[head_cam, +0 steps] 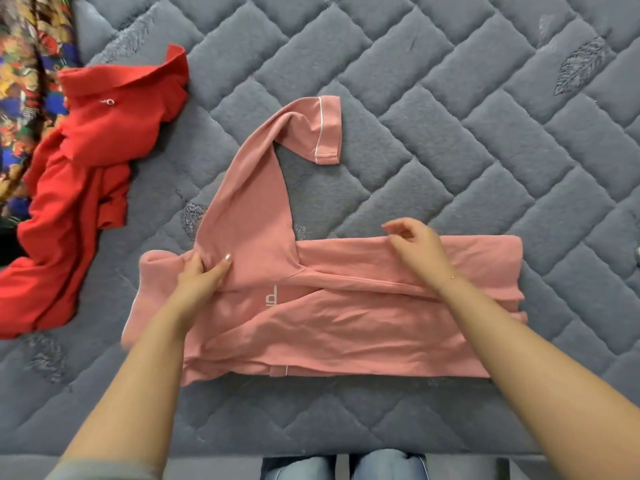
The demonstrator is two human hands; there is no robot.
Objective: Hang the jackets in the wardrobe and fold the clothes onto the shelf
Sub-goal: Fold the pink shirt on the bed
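Note:
A pink shirt (346,317) with white piping lies partly folded across the grey quilted mattress (450,133). One sleeve stretches up and away, its cuff (327,129) lying flat on the mattress. My left hand (201,275) pinches the fabric at the sleeve's base near the shoulder. My right hand (415,247) hovers over the shirt's far folded edge, fingers loosely curled and apart, holding nothing. A red polo shirt (79,188) lies crumpled at the left.
A multicoloured patterned cloth (24,81) sits at the far left edge beside the red shirt. The mattress's near edge runs along the bottom, with my knees in jeans (343,465) below it.

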